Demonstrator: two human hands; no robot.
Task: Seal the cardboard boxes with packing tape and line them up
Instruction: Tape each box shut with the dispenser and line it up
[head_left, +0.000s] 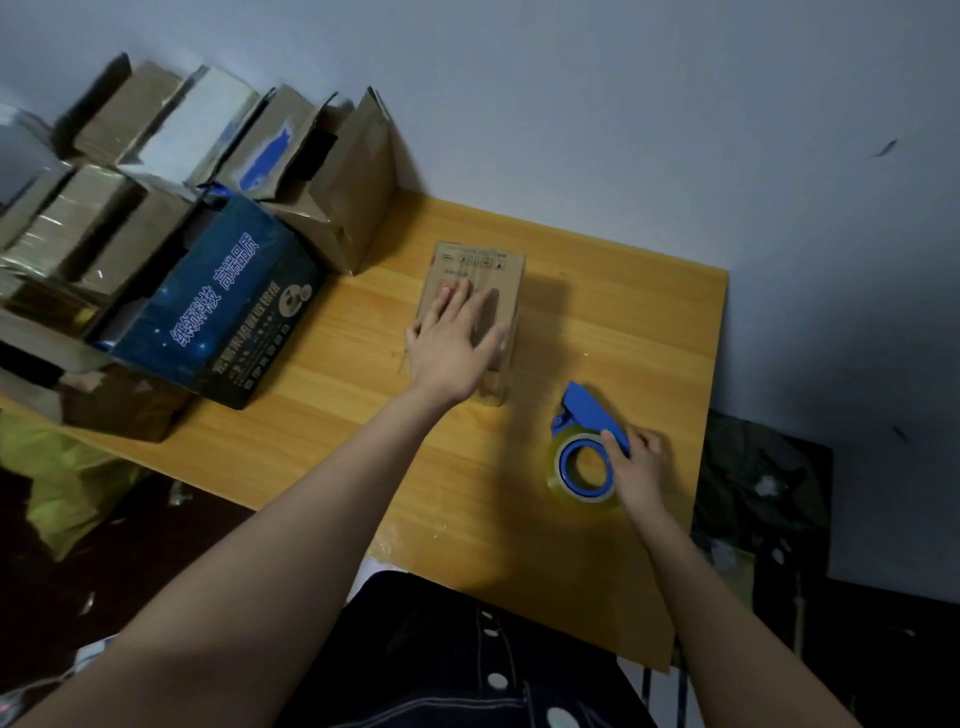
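Note:
A small brown cardboard box (493, 270) lies in the middle of the wooden table (623, 322). My left hand (452, 343) rests flat on its top with the fingers spread and straight. To the right, near the table's right edge, stands a blue tape dispenser (589, 415) with a roll of clear packing tape (576, 467). My right hand (636, 462) grips the dispenser at its right side, fingers curled round the blue frame.
Several cardboard boxes (332, 171) are lined up and stacked at the table's left and back left, with a dark blue printed carton (234, 306) in front. A wall stands behind the table. A yellow-green bag (67, 483) lies on the floor to the left.

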